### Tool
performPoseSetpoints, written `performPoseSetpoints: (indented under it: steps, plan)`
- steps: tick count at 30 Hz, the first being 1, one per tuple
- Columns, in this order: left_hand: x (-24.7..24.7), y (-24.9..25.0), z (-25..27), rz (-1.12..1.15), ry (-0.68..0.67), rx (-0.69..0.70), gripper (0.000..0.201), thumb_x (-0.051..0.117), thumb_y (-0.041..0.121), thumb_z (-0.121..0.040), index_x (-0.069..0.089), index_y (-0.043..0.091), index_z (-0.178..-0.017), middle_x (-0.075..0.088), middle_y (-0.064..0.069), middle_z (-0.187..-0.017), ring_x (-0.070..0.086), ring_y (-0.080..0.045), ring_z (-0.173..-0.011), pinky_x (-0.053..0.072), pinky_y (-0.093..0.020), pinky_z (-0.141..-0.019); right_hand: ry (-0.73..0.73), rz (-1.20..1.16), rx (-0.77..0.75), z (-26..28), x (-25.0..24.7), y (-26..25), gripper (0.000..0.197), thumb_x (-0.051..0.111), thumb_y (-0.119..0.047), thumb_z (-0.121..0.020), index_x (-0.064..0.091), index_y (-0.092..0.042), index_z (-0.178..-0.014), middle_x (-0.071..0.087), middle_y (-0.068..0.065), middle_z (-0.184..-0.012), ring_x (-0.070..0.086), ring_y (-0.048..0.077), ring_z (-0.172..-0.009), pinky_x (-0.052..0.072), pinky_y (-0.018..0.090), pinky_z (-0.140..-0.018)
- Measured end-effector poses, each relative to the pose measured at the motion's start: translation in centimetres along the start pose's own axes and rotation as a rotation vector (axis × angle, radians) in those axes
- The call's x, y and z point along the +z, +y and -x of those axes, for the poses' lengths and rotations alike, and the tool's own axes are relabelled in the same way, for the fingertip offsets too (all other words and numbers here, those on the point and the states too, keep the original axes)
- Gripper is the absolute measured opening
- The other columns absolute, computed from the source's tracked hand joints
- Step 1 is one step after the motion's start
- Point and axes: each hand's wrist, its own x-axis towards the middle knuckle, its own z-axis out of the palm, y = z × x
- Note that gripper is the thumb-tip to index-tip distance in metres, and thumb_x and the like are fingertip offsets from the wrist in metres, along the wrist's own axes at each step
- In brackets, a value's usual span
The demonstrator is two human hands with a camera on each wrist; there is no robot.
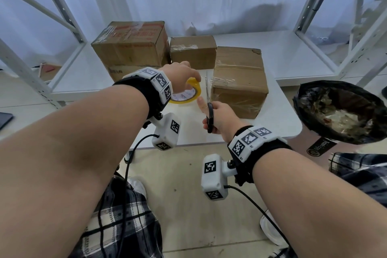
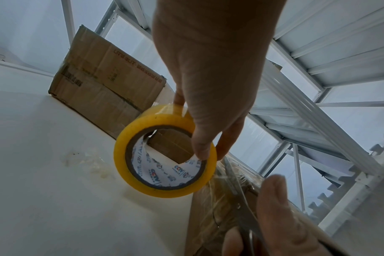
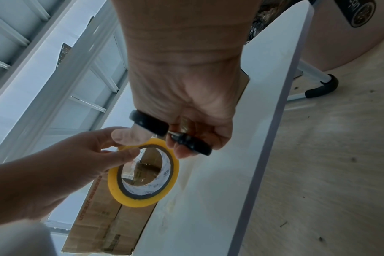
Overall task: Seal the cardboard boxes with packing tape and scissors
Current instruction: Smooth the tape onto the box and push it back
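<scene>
A yellow roll of packing tape (image 1: 189,95) (image 2: 164,152) (image 3: 144,175) stands on edge on the white table (image 1: 188,130). My left hand (image 1: 181,77) (image 2: 208,97) pinches its top rim. A clear strip runs from the roll to the near cardboard box (image 1: 238,81). My right hand (image 1: 217,117) (image 3: 182,104) grips black-handled scissors (image 1: 210,113) (image 3: 171,132), blades pointing up at that strip between roll and box. Thumb and fingers sit in the handle loops.
Two more cardboard boxes (image 1: 132,46) (image 1: 192,51) stand at the back of the table. A bin lined with a black bag (image 1: 343,111) sits to the right. White metal shelving (image 1: 326,16) rises on both sides. The table's front edge is near my wrists.
</scene>
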Motion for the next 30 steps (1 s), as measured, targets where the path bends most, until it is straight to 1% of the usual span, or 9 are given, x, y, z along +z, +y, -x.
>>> performPoseSetpoints:
  steps: [6, 12, 15, 18, 23, 25, 26, 28, 30]
  plan:
    - [0.0, 0.0, -0.3, 0.019, 0.003, -0.001, 0.039, 0.056, 0.026, -0.095, 0.050, 0.034, -0.133, 0.043, -0.007, -0.134, 0.055, -0.029, -0.107, 0.050, -0.044, -0.093, 0.013, -0.012, -0.029, -0.1, -0.2, 0.3, 0.055, 0.059, -0.057, -0.085, 0.055, -0.011, -0.115, 0.058, 0.005, -0.071, 0.054, 0.012, -0.056, 0.047, 0.025, -0.060]
    - [0.4, -0.6, -0.4, -0.012, -0.014, -0.021, 0.040, 0.055, 0.025, -0.095, 0.047, 0.035, -0.133, 0.041, -0.008, -0.133, 0.054, -0.029, -0.106, 0.050, -0.044, -0.092, -0.045, 0.037, -0.025, 0.2, -0.5, 0.3, 0.056, 0.056, -0.057, -0.087, 0.052, -0.010, -0.117, 0.058, 0.006, -0.073, 0.055, 0.014, -0.059, 0.047, 0.029, -0.065]
    - [0.7, -0.9, -0.3, 0.004, -0.020, -0.040, 0.044, 0.055, 0.024, -0.095, 0.043, 0.035, -0.137, 0.040, -0.008, -0.133, 0.055, -0.030, -0.106, 0.051, -0.044, -0.091, -0.087, 0.120, 0.011, 0.3, -0.2, 0.2, 0.053, 0.052, -0.060, -0.088, 0.048, -0.015, -0.114, 0.055, 0.008, -0.082, 0.053, 0.013, -0.059, 0.041, 0.023, -0.056]
    - [1.3, -1.4, -0.1, 0.003, -0.064, -0.058, 0.048, 0.055, 0.023, -0.095, 0.040, 0.034, -0.139, 0.039, -0.008, -0.134, 0.056, -0.030, -0.106, 0.052, -0.041, -0.090, -0.105, 0.142, 0.036, 0.2, 0.2, 0.4, 0.054, 0.053, -0.062, -0.087, 0.048, -0.014, -0.111, 0.053, 0.010, -0.087, 0.051, 0.012, -0.057, 0.036, 0.022, -0.052]
    - [1.8, -3.0, 0.8, 0.025, -0.072, -0.124, 0.061, 0.060, 0.024, -0.093, 0.031, 0.027, -0.146, 0.034, -0.010, -0.141, 0.051, -0.032, -0.117, 0.047, -0.039, -0.094, -0.040, 0.126, 0.125, -0.4, 0.4, 1.3, 0.061, 0.056, -0.062, -0.085, 0.049, -0.011, -0.117, 0.052, 0.008, -0.083, 0.051, 0.015, -0.058, 0.041, 0.023, -0.053]
    - [1.9, -3.9, 1.3, 0.042, -0.065, -0.155, 0.068, 0.064, 0.027, -0.090, 0.029, 0.020, -0.148, 0.031, -0.011, -0.142, 0.049, -0.034, -0.120, 0.045, -0.042, -0.097, -0.026, 0.322, 0.096, -0.7, 0.1, 1.9, 0.063, 0.061, -0.061, -0.082, 0.052, -0.008, -0.114, 0.054, 0.007, -0.084, 0.053, 0.017, -0.065, 0.047, 0.029, -0.063]
    - [1.9, -4.3, 1.5, 0.053, -0.065, -0.169, 0.070, 0.065, 0.029, -0.088, 0.029, 0.017, -0.147, 0.031, -0.012, -0.142, 0.049, -0.034, -0.120, 0.044, -0.043, -0.099, -0.027, 0.476, 0.059, -0.8, -0.1, 2.0, 0.059, 0.064, -0.059, -0.081, 0.053, -0.007, -0.107, 0.055, 0.006, -0.084, 0.053, 0.018, -0.069, 0.047, 0.031, -0.066]
    - [2.2, -5.1, 2.1, 0.075, -0.065, -0.194, 0.073, 0.069, 0.034, -0.084, 0.032, 0.012, -0.144, 0.031, -0.014, -0.139, 0.049, -0.034, -0.118, 0.044, -0.042, -0.098, -0.028, 0.778, 0.001, -1.0, 0.2, 2.2, 0.049, 0.069, -0.053, -0.080, 0.052, -0.008, -0.092, 0.054, 0.003, -0.078, 0.052, 0.018, -0.069, 0.042, 0.030, -0.061]
    - [2.5, -5.3, 2.6, 0.110, -0.067, -0.200, 0.079, 0.074, 0.036, -0.080, 0.034, 0.009, -0.143, 0.033, -0.014, -0.137, 0.047, -0.032, -0.120, 0.042, -0.042, -0.101, -0.003, 0.935, -0.023, -1.3, 0.8, 2.2, 0.045, 0.073, -0.049, -0.077, 0.048, -0.011, -0.080, 0.053, 0.002, -0.075, 0.054, 0.020, -0.071, 0.040, 0.028, -0.057]
